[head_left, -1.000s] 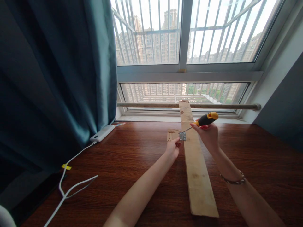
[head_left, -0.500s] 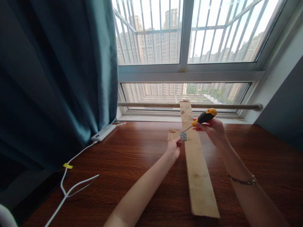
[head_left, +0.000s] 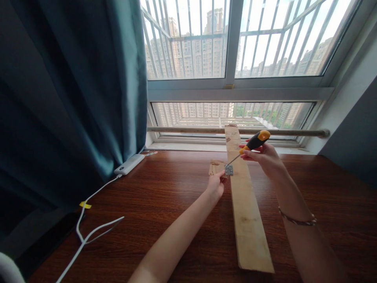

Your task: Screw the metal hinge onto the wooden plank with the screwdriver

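Blue curtain (head_left: 97, 78) and white cable (head_left: 70, 262) well left of the hands (head_left: 216, 186)

1. A long pale wooden board (head_left: 249, 220) is laid on the flat brown wooden table (head_left: 165, 196), 12-to-6 o'clock.
2. A short pale wooden board (head_left: 215, 165) is set at its 9 o'clock.
3. Both are overlapped by a silver rectangular metal hinge (head_left: 229, 169).
4. A black-and-yellow, metal-shafted screwdriver (head_left: 252, 142) is angled from it toward 2 o'clock.
5. Farther toward 9, a white oblong box (head_left: 129, 164) is placed.
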Available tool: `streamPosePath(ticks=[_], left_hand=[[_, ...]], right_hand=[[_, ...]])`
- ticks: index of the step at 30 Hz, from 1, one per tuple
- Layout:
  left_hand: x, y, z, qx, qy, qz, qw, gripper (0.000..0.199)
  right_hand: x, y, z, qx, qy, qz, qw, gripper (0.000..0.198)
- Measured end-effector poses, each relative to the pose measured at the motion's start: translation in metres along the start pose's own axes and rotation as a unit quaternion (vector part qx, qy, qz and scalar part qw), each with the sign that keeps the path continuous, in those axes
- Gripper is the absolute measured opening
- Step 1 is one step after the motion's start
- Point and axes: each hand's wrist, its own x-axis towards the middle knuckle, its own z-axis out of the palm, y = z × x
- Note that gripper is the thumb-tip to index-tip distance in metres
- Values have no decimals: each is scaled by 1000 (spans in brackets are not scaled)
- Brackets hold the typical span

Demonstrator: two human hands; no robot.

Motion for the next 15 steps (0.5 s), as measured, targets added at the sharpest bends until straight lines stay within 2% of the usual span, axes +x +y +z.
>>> streamPosePath(ticks=[3, 6, 7, 9, 11, 12, 13, 15], left_hand=[[-1, 0, 0, 3, -3, 3, 1000, 15], [-2, 0, 0, 9, -8, 1, 1000, 14], [-2, 0, 0, 10, -7, -1, 1000, 14], [-1, 0, -1, 10, 0, -3, 1000, 14], [-1, 0, -1, 10, 8, -5, 1000, 15], [0, 0, -1, 11, 9, -6, 1000, 14], [0, 0, -1, 12, 7, -7, 1000, 14], [0, 0, -1, 14, 3, -8, 1000, 13]], right_hand=[[-2, -2, -7, 11, -35, 7, 999, 51], [1, 5, -7, -86, 27, -17, 996, 44], [2, 9, -5, -144, 68, -35, 987, 41], [4, 16, 0, -267, 154, -81, 948, 36], [4, 21, 5, -339, 204, -115, 911, 33], [5, 23, 6, -337, 206, -123, 910, 33], [4, 24, 7, -312, 197, -124, 921, 34], [4, 23, 7, -226, 151, -103, 957, 45]])
